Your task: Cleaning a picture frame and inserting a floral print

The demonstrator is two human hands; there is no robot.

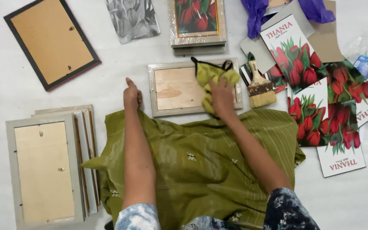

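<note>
My right hand (221,97) presses a yellow-green cloth (213,77) onto the right part of a grey picture frame (151,91) that lies face down, its wooden back showing. My left hand (131,95) rests on the white floor just left of that frame, fingers together, thumb up, holding nothing. An olive-green garment (201,162) covers my lap below both hands.
A paintbrush (259,85) lies right of the frame. Red tulip prints (320,110) spread at the right. A stack of frames (43,170) sits at the lower left, a black frame (52,42) at the upper left, another framed tulip picture (196,21) at the top, purple cloth (256,12) beside it.
</note>
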